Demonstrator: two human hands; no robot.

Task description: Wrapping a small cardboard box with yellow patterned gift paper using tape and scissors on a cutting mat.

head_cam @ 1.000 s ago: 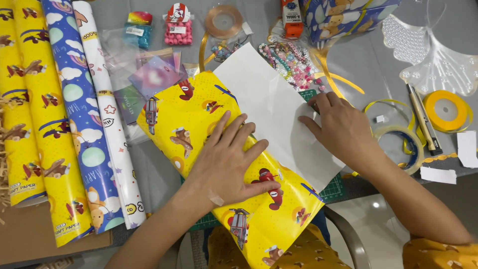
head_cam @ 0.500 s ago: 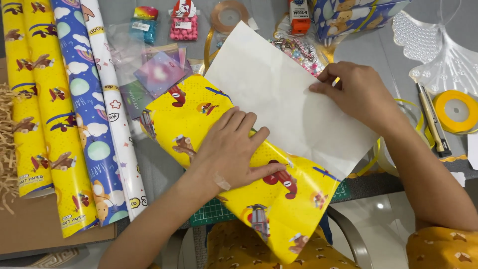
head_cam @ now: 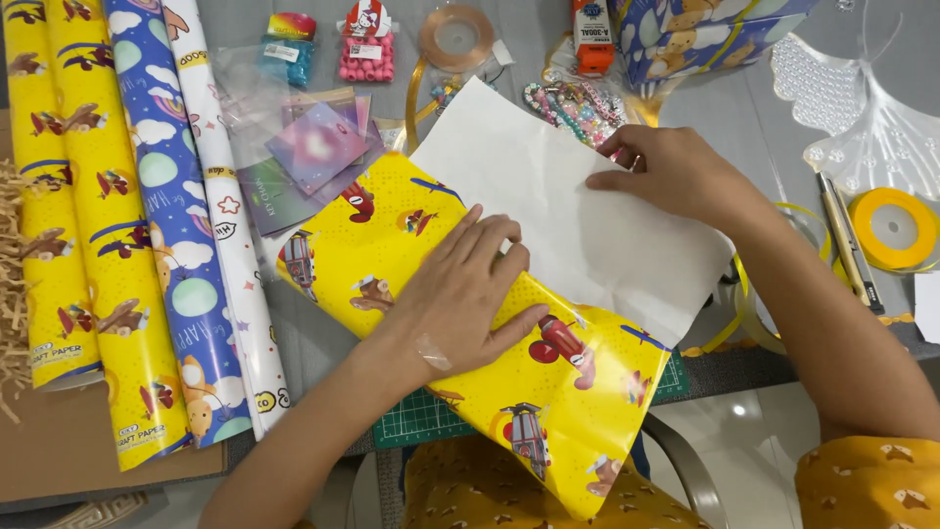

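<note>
Hands on a sheet of yellow gift wrap point(head_cam: 470, 323) printed with small planes and cars, which is folded over something on the table and overhangs the near edge. Left hand point(head_cam: 460, 299) lies flat on the printed face, palm down, fingers spread and together pointing away from the person; it grips nothing, only presses. A small strip of tape or plaster sits on its wrist. White underside of the same sheet point(head_cam: 558, 206) rises as a loose flap just beyond and to the right of those fingertips. Right hand point(head_cam: 671, 176) holds the far right edge of that flap, fingers curled on top; whether the thumb is pinched beneath cannot be seen.

Beyond the right hand: a pile of coloured bead strings point(head_cam: 573, 103), touching or just under the flap's far corner, and a blue patterned gift box point(head_cam: 695, 29). To the right of that hand: a roll of yellow ribbon point(head_cam: 896, 227) and a craft knife point(head_cam: 847, 245). Well to the left of the left hand: yellow paper rolls point(head_cam: 73, 216), a blue roll point(head_cam: 171, 216) and a white roll point(head_cam: 230, 225), side by side. A green cutting mat point(head_cam: 416, 416) shows beneath the left forearm.
</note>
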